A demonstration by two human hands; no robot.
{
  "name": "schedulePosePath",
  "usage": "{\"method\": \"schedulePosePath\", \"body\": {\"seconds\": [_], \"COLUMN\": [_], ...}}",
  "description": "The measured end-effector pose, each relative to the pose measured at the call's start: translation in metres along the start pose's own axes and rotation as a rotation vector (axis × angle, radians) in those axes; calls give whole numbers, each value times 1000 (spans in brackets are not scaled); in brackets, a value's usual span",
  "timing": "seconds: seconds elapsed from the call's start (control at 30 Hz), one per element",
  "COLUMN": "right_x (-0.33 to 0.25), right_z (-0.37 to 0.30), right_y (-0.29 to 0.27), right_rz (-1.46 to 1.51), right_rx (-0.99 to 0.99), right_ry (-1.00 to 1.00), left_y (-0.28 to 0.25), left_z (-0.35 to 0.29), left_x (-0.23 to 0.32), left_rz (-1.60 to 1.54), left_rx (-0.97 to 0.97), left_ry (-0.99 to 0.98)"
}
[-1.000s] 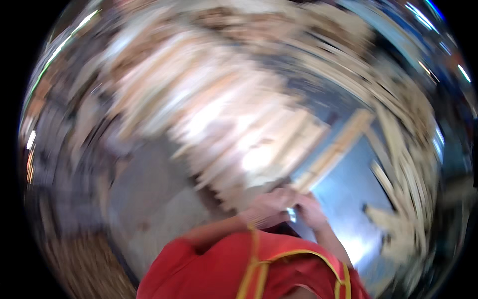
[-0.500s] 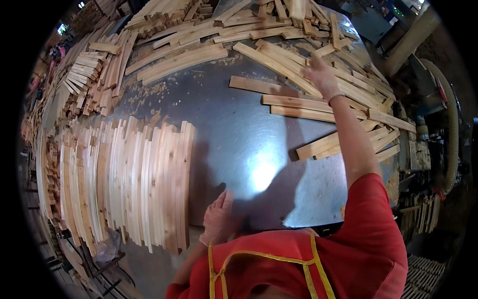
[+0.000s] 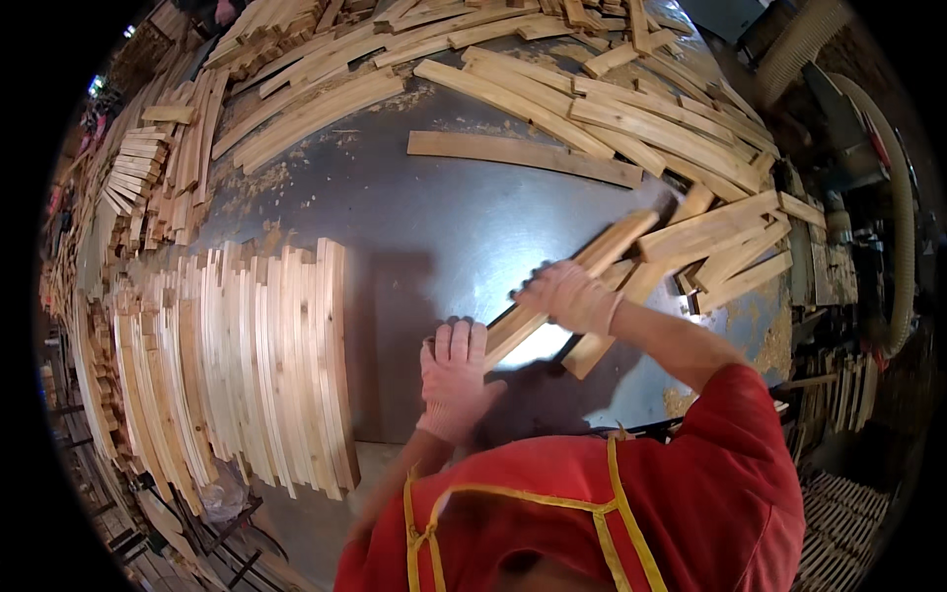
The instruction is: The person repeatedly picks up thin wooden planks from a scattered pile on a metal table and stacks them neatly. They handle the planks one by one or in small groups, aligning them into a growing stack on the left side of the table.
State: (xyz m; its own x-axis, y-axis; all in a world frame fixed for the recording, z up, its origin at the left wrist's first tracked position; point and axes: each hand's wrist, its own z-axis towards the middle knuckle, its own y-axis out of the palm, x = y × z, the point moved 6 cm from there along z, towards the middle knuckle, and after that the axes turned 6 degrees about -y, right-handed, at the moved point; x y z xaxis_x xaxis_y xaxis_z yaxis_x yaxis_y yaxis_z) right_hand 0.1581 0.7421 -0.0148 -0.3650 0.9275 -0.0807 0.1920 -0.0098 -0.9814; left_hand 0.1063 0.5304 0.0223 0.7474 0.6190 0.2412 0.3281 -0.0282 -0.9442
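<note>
Dark metal table [image 3: 395,202] in a timber workshop, with a bright patch of reflected light near its middle. Along the table's left side runs a row [image 3: 296,375] of pale strips, set side by side with uneven ends. At the table's far left, shavings [image 3: 266,183] lie scattered over the metal. Along the table's right side lies a heap [image 3: 681,138] of crisscrossed lengths, and a lone plank [image 3: 523,156] lies toward the table's far side. Beyond the table's right edge hangs a ribbed hose [image 3: 900,227].

At the table's near edge is a worker in a red shirt [image 3: 730,444]. The board [image 3: 513,333] slants across the near right part of the table; whether it lies flat on the metal cannot be told. The right hand [image 3: 567,296] holds it from above, fingers bent over its far side. The left hand [image 3: 454,380], over the table's near part, is just beside the board's near end, fingers extended and thumb apart, gripping nothing; contact with the board cannot be told. A second board [image 3: 590,353] lies to the right of the first, partly covered.
</note>
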Motion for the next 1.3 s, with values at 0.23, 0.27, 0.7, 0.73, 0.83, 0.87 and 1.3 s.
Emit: {"method": "schedulePosePath", "body": {"seconds": [0.23,0.27,0.7,0.73,0.83,0.87,1.3], "right_x": [-65,-68,-245,-242,-184,-159,7], "right_z": [4,-2,234,236,192,163,-19], "right_y": [-44,0,21,19,-3,-41,-46], "right_rz": [495,798,1174,1214,1116,966,28], "right_rx": [552,576,-148,-104,52,82,-75], "right_ry": [585,762,416,338,275,315,446], "left_y": [60,54,8,8,9,18,16], "left_z": [-66,-80,-202,-205,-208,-209,-101], "left_x": [-88,-93,-135,-135,-138,-141,-64], "left_rz": [-623,-690,-163,-198,-304,-295,-184], "left_rx": [-342,-371,309,326,367,353,200], "left_ry": [-394,-458,-328,-339,-268,-290,18]}}
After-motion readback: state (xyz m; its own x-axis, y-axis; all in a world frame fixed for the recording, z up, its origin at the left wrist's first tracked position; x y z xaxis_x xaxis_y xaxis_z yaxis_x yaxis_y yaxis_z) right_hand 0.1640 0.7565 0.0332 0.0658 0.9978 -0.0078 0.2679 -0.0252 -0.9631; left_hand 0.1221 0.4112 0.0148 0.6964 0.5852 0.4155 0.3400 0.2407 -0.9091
